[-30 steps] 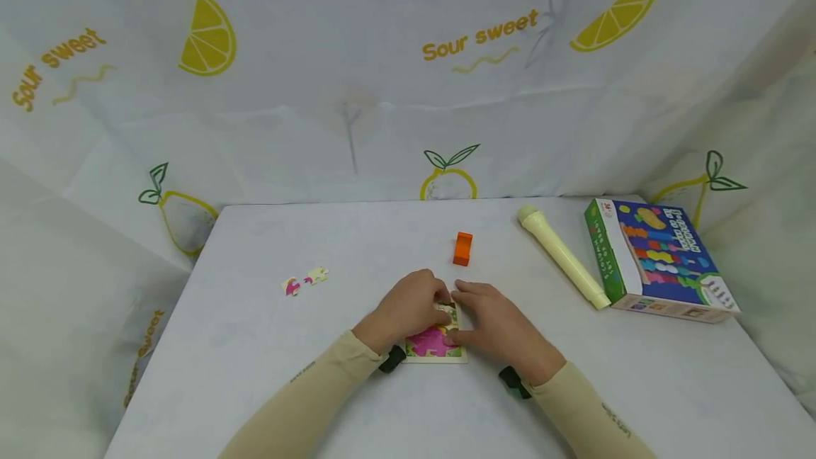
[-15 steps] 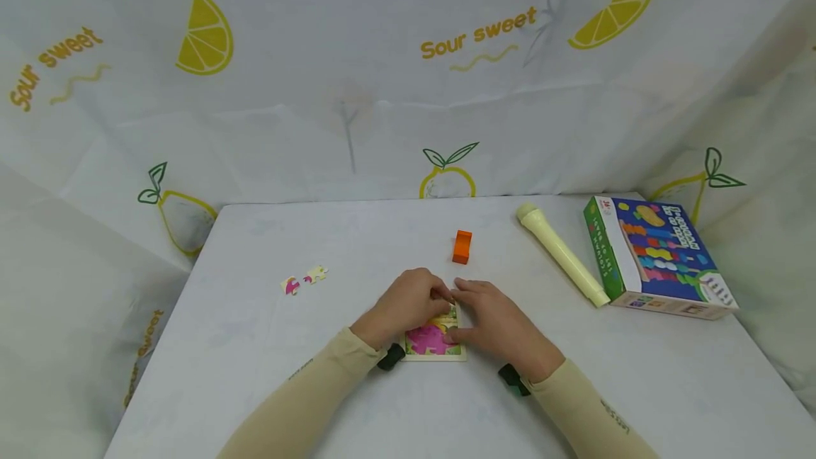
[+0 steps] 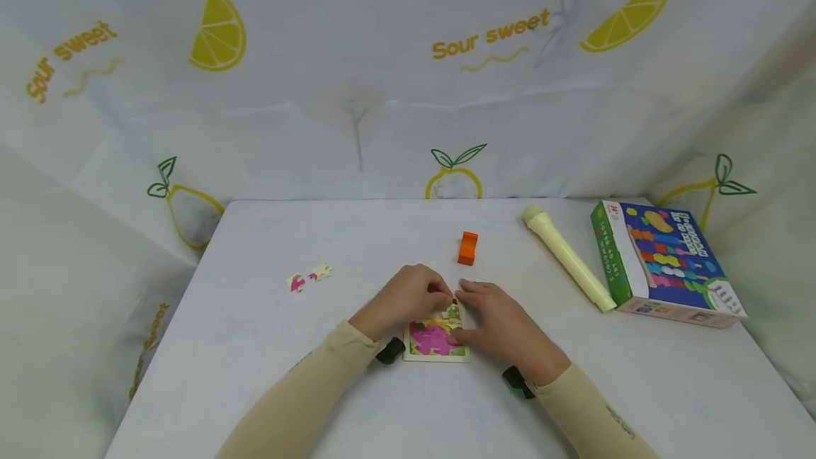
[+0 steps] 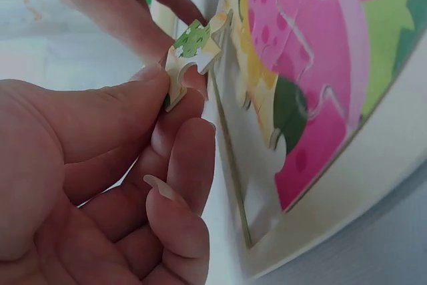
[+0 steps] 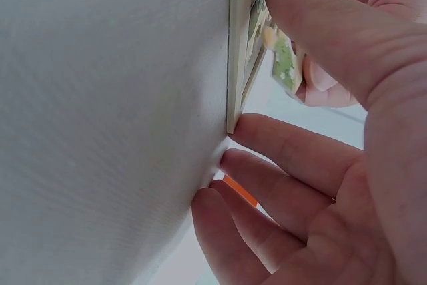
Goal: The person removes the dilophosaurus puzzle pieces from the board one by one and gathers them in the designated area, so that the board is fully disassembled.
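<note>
Pinching a piece (image 4: pixel 192 41) in a narrow grip, the left hand (image 3: pixel 408 296) hovers over the puzzle (image 3: pixel 432 341); the right hand (image 3: pixel 503 323), grip wide, touches the puzzle's edge.

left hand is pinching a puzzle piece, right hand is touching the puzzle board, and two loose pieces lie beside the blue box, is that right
No, the two loose pieces lie left of the left hand, away from the blue box, as the head view shows. The rest is right.
</note>
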`<state>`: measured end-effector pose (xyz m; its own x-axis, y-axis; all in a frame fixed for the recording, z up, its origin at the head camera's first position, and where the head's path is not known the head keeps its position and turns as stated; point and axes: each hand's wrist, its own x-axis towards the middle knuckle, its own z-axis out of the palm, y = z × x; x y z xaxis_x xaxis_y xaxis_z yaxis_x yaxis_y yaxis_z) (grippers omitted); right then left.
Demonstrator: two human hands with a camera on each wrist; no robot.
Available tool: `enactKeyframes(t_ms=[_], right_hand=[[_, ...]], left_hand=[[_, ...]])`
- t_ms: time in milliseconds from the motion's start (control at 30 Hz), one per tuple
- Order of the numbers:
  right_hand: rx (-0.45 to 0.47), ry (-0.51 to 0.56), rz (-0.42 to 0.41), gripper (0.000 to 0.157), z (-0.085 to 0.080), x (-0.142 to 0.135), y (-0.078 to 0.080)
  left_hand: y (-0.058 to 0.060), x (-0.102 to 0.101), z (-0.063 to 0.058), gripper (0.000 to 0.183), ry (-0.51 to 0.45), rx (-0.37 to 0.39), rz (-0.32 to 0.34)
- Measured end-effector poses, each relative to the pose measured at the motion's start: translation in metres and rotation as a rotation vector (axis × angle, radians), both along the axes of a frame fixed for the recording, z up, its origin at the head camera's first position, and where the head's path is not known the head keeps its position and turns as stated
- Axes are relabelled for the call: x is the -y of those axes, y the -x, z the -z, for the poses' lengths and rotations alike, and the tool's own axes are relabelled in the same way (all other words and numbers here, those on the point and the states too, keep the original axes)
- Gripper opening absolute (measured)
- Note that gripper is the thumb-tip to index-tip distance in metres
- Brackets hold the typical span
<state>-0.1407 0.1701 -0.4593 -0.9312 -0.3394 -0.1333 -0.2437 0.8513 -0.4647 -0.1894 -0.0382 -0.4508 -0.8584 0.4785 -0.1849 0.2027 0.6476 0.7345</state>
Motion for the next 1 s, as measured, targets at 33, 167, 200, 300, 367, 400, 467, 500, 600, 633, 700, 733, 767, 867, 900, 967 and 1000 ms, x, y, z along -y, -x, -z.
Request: enactKeyframes(t_ms=[33, 167, 200, 300, 367, 400, 467, 500, 600, 633, 700, 733, 767, 867, 900, 967, 1000], right_hand=[[0.005, -0.001, 0.005, 0.083, 0.0, 0.0, 0.0], [0.017, -0.004, 0.013, 0.083, -0.001, 0.001, 0.001], [0.017, -0.005, 0.013, 0.083, -0.001, 0.001, 0.001], [0.015, -0.006, 0.017, 0.083, -0.002, 0.002, 0.001], [0.021, -0.006, 0.022, 0.084, -0.003, 0.002, 0.0], [0.025, -0.007, 0.024, 0.084, -0.003, 0.002, 0.0], [0.03, -0.007, 0.023, 0.084, -0.003, 0.003, -0.001], [0.031, -0.008, 0.02, 0.084, -0.004, 0.003, -0.001], [0.022, -0.006, 0.017, 0.084, -0.003, 0.002, -0.002], [0.016, -0.005, 0.017, 0.083, -0.002, 0.002, -0.002], [0.005, -0.005, 0.015, 0.084, -0.002, 0.001, -0.002], [0.002, -0.003, 0.016, 0.084, -0.001, 0.001, -0.002], [0.0, -0.003, 0.015, 0.084, -0.001, 0.0, -0.002], [0.003, -0.003, 0.011, 0.084, 0.0, 0.0, -0.002], [0.004, -0.003, 0.008, 0.084, 0.0, 0.0, -0.002], [0.0, -0.005, 0.003, 0.084, 0.0, 0.001, -0.001], [-0.001, -0.005, 0.001, 0.084, 0.0, 0.001, -0.001]], left_hand=[[0.001, 0.001, -0.001, 0.011, -0.008, 0.006, 0.0], [0.005, 0.008, -0.005, 0.011, -0.015, 0.015, 0.0], [0.007, 0.01, -0.006, 0.011, -0.012, 0.012, 0.001], [0.013, 0.021, -0.008, 0.011, -0.007, 0.01, -0.009], [0.018, 0.033, -0.012, 0.01, -0.006, 0.012, -0.025], [0.02, 0.04, -0.013, 0.01, -0.006, 0.012, -0.038], [0.024, 0.058, -0.016, 0.01, -0.008, 0.014, -0.072], [0.025, 0.067, -0.017, 0.01, -0.005, 0.015, -0.097], [0.032, 0.096, -0.02, 0.01, 0.01, -0.004, -0.171], [0.034, 0.104, -0.022, 0.011, 0.017, -0.015, -0.194], [0.037, 0.119, -0.024, 0.011, 0.033, -0.027, -0.235], [0.039, 0.125, -0.025, 0.012, 0.042, -0.032, -0.248], [0.041, 0.13, -0.025, 0.012, 0.053, -0.032, -0.259], [0.044, 0.14, -0.025, 0.013, 0.088, -0.019, -0.279], [0.045, 0.143, -0.025, 0.014, 0.099, -0.015, -0.28], [0.046, 0.147, -0.023, 0.015, 0.116, -0.011, -0.287], [0.046, 0.148, -0.021, 0.015, 0.122, -0.011, -0.291]])
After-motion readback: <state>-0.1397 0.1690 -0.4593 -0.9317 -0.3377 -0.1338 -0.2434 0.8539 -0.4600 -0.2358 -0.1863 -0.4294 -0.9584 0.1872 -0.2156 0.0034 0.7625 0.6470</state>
